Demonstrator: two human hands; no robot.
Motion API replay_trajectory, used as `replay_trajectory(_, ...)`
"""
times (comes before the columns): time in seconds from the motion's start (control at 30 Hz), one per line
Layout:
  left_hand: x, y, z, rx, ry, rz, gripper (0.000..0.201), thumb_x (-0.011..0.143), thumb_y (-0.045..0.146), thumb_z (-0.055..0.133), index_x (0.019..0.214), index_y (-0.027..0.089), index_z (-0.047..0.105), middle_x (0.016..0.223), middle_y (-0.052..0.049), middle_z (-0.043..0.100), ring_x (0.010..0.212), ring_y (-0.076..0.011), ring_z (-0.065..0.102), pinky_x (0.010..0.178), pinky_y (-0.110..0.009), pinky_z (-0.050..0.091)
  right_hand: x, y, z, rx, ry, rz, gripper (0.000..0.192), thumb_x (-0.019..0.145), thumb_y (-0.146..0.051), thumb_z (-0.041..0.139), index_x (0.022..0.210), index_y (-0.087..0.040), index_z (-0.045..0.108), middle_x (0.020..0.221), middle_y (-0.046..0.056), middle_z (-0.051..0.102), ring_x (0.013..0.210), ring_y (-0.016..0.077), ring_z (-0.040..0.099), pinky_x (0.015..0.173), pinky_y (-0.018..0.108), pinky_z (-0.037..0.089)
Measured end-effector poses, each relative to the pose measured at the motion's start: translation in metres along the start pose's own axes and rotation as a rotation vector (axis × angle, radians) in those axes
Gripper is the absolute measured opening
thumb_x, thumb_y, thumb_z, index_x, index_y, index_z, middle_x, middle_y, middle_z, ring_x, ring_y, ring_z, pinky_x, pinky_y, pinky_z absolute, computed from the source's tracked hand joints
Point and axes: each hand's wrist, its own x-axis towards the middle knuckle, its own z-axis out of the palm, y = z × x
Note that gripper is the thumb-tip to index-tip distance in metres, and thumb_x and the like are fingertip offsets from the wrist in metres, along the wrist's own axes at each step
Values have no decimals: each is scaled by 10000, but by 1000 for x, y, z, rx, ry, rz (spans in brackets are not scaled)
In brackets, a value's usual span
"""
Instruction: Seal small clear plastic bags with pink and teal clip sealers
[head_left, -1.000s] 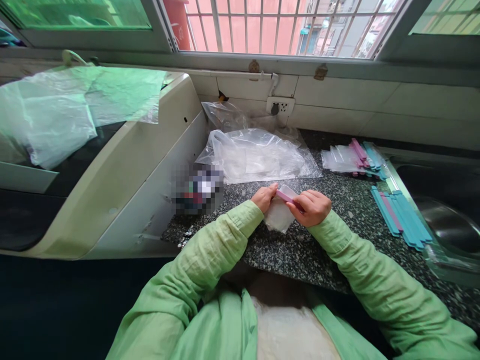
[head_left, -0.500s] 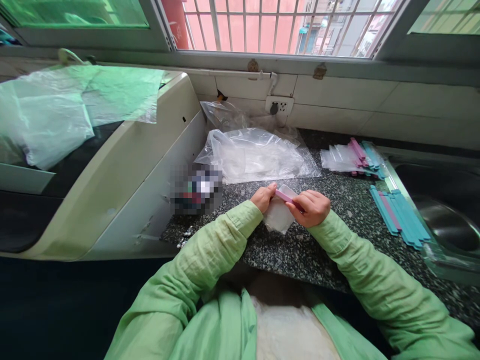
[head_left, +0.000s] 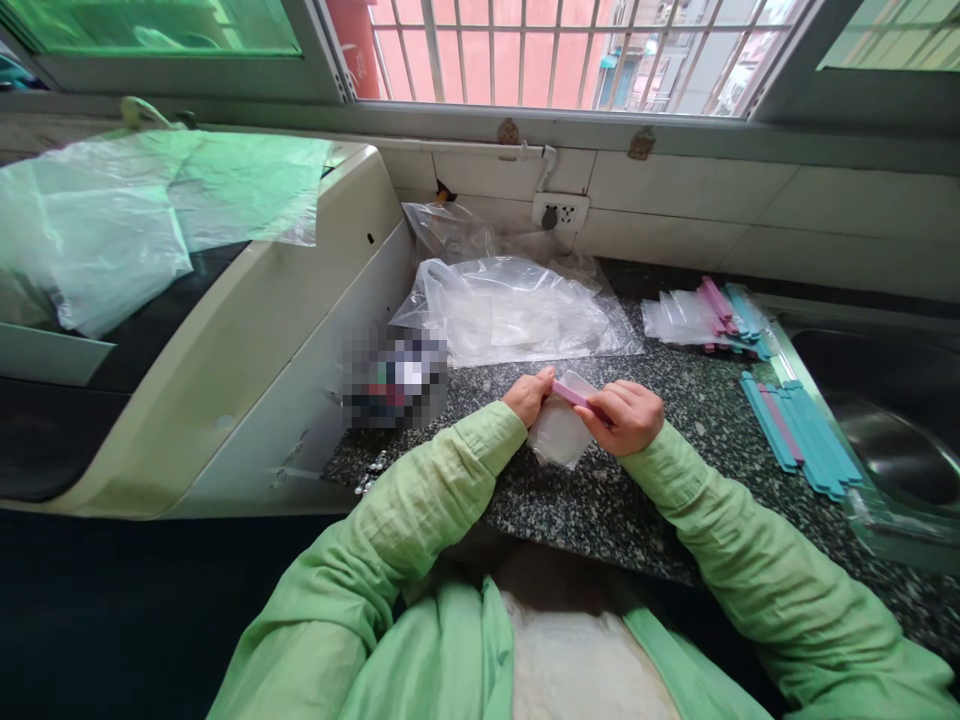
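A: Hands?
B: Left hand point(head_left: 528, 393) and right hand point(head_left: 625, 415) both pinched shut on a pink strip point(head_left: 571, 392) at the mouth of a small clear bag point(head_left: 556, 432), over the countertop point(head_left: 600, 500).
A: Strip axis?
B: Left-right, right end nearer. Beyond: big plastic bag point(head_left: 510, 310).

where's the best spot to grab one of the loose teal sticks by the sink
Probably by a narrow end, coming from above. The teal sticks lie flat and tight side by side on the granite counter, so their long edges leave little room for fingers. Their near ends, towards the sink, look the more exposed, so lift there. Both hands are now on the small bag.
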Motion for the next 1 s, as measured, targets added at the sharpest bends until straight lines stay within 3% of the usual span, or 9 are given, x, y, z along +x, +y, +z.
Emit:
replay_trajectory(0.5, -3, 0, 2, -83, 12, -29, 525, 714, 593, 440, 441, 150, 376, 405, 49, 292, 412, -46, 233, 452, -250, 182, 0, 2, -1, 15, 14, -7, 185, 741, -245, 569, 579, -172, 515, 486, -7, 521, 483, 98, 408, 514, 243, 329)
replay_trajectory(1.0, 6, -13, -2, -215, -22, -105, 492, 704, 580, 479, 535, 125, 562, 452, -9, 502, 456, -101, 448, 484, -251, 322, 6, 1, -7, -31, 50, 6, 158, 735, -258, 579, 611, -168, 539, 493, -11, 544, 482, 94, 425, 509, 241, 341)
